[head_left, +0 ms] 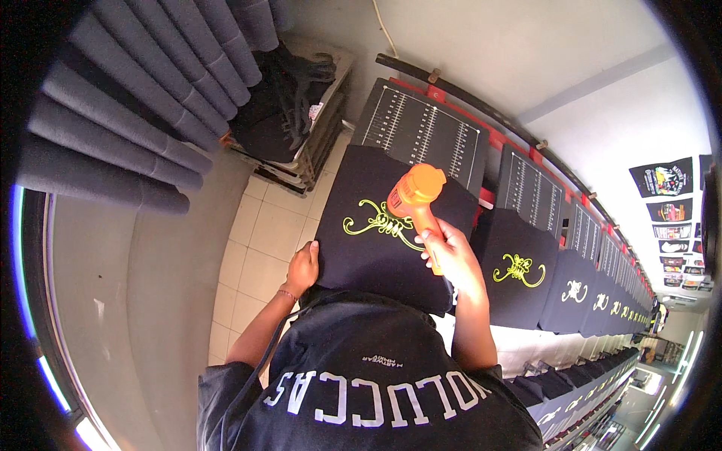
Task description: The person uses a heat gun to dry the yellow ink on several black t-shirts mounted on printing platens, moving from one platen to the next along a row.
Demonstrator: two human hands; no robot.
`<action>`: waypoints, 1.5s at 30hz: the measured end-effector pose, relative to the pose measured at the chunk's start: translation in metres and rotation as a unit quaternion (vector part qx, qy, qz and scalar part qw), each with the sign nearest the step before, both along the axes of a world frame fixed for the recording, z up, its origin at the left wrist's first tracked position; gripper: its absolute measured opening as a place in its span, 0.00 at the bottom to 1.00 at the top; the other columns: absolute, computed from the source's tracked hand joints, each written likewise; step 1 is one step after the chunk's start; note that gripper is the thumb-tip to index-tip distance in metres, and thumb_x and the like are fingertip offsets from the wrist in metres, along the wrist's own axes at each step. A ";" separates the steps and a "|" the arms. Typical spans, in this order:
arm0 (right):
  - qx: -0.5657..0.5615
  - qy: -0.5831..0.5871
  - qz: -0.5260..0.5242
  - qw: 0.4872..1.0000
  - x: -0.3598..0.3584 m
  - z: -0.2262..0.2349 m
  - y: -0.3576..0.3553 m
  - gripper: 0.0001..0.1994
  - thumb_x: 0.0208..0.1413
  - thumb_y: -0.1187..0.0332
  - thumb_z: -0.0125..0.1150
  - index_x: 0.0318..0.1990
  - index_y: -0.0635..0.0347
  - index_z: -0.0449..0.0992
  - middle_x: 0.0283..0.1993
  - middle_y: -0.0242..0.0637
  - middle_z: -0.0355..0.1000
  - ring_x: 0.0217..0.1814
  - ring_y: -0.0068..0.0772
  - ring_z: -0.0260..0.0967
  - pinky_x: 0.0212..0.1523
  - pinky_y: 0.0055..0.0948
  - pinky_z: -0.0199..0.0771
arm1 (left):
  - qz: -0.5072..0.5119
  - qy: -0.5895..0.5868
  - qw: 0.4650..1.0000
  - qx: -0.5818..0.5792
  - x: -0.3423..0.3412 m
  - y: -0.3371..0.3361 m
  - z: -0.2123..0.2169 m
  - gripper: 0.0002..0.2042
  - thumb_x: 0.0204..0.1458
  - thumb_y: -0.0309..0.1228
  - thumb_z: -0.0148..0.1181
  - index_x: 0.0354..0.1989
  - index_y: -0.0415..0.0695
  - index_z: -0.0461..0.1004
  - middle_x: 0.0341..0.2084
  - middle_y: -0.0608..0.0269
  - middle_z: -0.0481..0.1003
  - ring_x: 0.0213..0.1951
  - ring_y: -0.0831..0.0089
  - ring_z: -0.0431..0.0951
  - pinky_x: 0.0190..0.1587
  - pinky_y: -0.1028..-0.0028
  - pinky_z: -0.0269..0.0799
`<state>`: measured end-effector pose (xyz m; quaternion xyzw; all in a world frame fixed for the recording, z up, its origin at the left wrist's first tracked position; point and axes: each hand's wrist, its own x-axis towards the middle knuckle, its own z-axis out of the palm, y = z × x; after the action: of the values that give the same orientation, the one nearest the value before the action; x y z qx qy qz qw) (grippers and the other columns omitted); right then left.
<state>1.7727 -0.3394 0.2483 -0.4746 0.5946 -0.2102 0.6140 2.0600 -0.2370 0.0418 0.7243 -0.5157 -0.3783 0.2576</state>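
My right hand (451, 255) is wrapped round the handle of an orange hair dryer (418, 188). Its round head hangs over a black T-shirt (368, 267) stretched on a printing board (421, 124) marked with white measuring scales. Yellow-green curling lines of a print (368, 224) show on the cloth, partly covered by the dryer. At the shirt's left edge, my left hand (303, 269) is closed against the cloth and board side, with some fingers hidden.
To the right, a long row of boards carries more black shirts (519, 267) with similar prints, along a red and black rail (481, 124). Dark padded rolls (113, 143) hang at upper left, near stacked trays (323, 128) holding black cloth. A tiled floor (259, 240) lies left of the board.
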 end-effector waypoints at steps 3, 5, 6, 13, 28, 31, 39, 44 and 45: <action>0.005 -0.023 0.011 1.000 0.002 -0.001 -0.008 0.18 0.63 0.64 0.55 0.57 0.62 0.68 0.36 0.30 0.71 0.29 0.19 0.68 0.28 0.21 0.73 | -0.005 -0.010 1.000 -0.016 -0.001 -0.023 -0.001 0.26 0.68 0.44 0.33 0.40 0.34 0.74 0.34 0.33 0.75 0.41 0.35 0.74 0.44 0.48 0.69; -0.030 0.008 0.024 0.999 0.013 0.001 -0.010 0.17 0.63 0.64 0.55 0.55 0.63 0.69 0.36 0.30 0.72 0.29 0.18 0.68 0.28 0.21 0.73 | 0.001 -0.003 1.000 -0.030 -0.003 -0.039 -0.007 0.27 0.68 0.44 0.32 0.38 0.34 0.75 0.36 0.33 0.75 0.42 0.35 0.74 0.45 0.48 0.69; -0.020 -0.009 0.027 0.999 0.013 0.000 -0.012 0.16 0.63 0.64 0.54 0.55 0.63 0.69 0.36 0.30 0.72 0.29 0.18 0.68 0.28 0.21 0.73 | 0.007 -0.013 1.000 -0.022 -0.003 -0.043 -0.009 0.27 0.68 0.44 0.32 0.39 0.34 0.75 0.36 0.34 0.75 0.42 0.35 0.74 0.45 0.48 0.69; -0.001 -0.027 0.066 0.997 0.020 -0.001 -0.019 0.15 0.63 0.64 0.54 0.52 0.62 0.70 0.35 0.30 0.71 0.29 0.18 0.68 0.28 0.21 0.73 | 0.049 -0.042 0.998 -0.002 -0.013 -0.042 -0.003 0.26 0.67 0.45 0.34 0.37 0.36 0.74 0.33 0.36 0.76 0.39 0.36 0.75 0.43 0.48 0.70; -0.012 -0.007 0.163 0.987 0.037 -0.006 -0.031 0.17 0.63 0.63 0.54 0.55 0.61 0.68 0.34 0.28 0.70 0.30 0.19 0.69 0.29 0.23 0.74 | 0.094 -0.155 0.983 0.041 -0.025 -0.015 0.010 0.23 0.67 0.45 0.35 0.36 0.39 0.72 0.27 0.40 0.77 0.33 0.40 0.78 0.38 0.48 0.74; -0.032 0.022 0.147 0.988 0.029 0.002 -0.029 0.18 0.63 0.64 0.53 0.57 0.61 0.68 0.34 0.28 0.70 0.30 0.19 0.68 0.29 0.23 0.73 | 0.099 -0.161 0.981 0.040 -0.027 -0.015 0.010 0.22 0.66 0.45 0.35 0.35 0.39 0.71 0.26 0.41 0.78 0.32 0.40 0.78 0.37 0.49 0.74; 0.000 -0.011 0.118 0.993 0.002 0.008 -0.029 0.16 0.63 0.67 0.51 0.55 0.63 0.69 0.37 0.29 0.70 0.31 0.18 0.69 0.28 0.21 0.71 | 0.111 -0.142 0.983 0.022 -0.025 -0.018 0.001 0.23 0.65 0.44 0.38 0.34 0.39 0.75 0.31 0.40 0.78 0.37 0.40 0.77 0.41 0.49 0.73; -0.030 0.029 0.143 0.989 -0.003 0.000 -0.021 0.17 0.63 0.61 0.53 0.54 0.63 0.69 0.33 0.32 0.71 0.29 0.20 0.69 0.28 0.24 0.72 | 0.134 -0.131 0.982 0.026 -0.027 -0.020 0.009 0.23 0.64 0.46 0.40 0.35 0.39 0.76 0.32 0.39 0.78 0.38 0.40 0.77 0.43 0.50 0.73; -0.004 0.013 0.151 0.988 -0.010 -0.004 -0.024 0.17 0.63 0.61 0.53 0.53 0.63 0.69 0.33 0.32 0.72 0.29 0.20 0.69 0.27 0.23 0.72 | 0.137 -0.127 0.982 0.029 -0.026 -0.020 0.011 0.23 0.64 0.46 0.41 0.35 0.38 0.76 0.32 0.39 0.78 0.38 0.40 0.77 0.44 0.50 0.73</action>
<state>1.7624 -0.3634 0.2442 -0.5642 0.5228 -0.1117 0.6292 2.0337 -0.2568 0.0526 0.8373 -0.4294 -0.2586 0.2183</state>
